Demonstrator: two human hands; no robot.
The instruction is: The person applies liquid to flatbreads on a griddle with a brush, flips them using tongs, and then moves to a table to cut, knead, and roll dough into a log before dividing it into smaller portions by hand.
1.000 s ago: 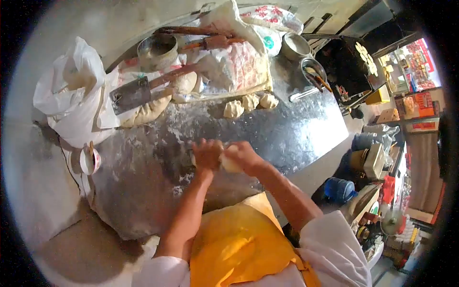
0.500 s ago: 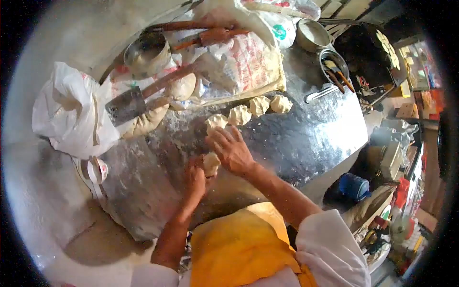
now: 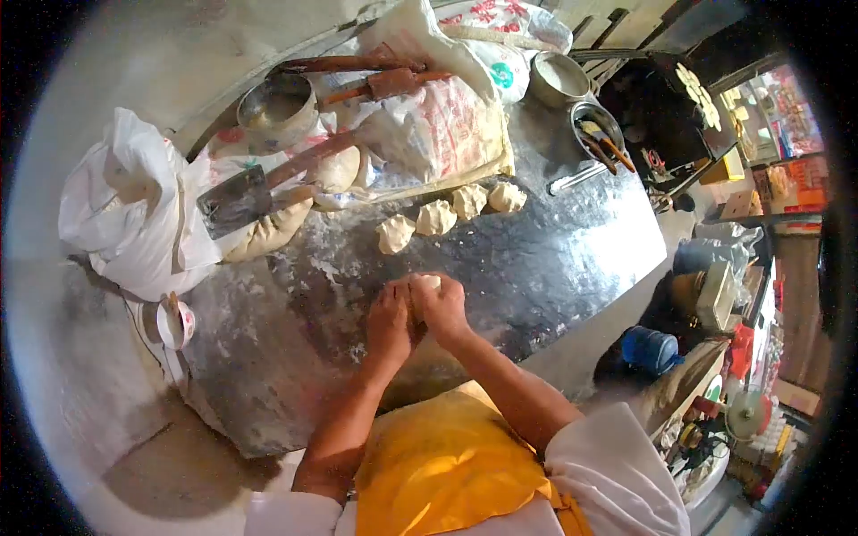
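Both my hands are together over the metal worktop (image 3: pixel 295 357), wrapped round a piece of dough (image 3: pixel 431 281). My left hand (image 3: pixel 393 313) closes on its left side, and my right hand (image 3: pixel 440 305) curls over it from the right. Only a small pale patch of this dough shows between the fingers. Just beyond my hands lies a slanting row of several rough dough lumps (image 3: pixel 436 217). A longer roll of dough (image 3: pixel 273 230) rests farther left, beside a flat-bladed scraper (image 3: pixel 234 200) with a wooden handle.
A white plastic bag (image 3: pixel 134 205) and a small cup (image 3: pixel 175 322) are at the left. Printed sacks (image 3: pixel 447 125), a metal pot (image 3: pixel 275 112) and rolling pins line the back. Bowls (image 3: pixel 560 79) and tongs (image 3: pixel 576 178) sit back right; a blue bucket (image 3: pixel 651 348) is below.
My right hand has left the nearest dough lump in the row and joined my left hand round the held piece. The camera view has shifted slightly.
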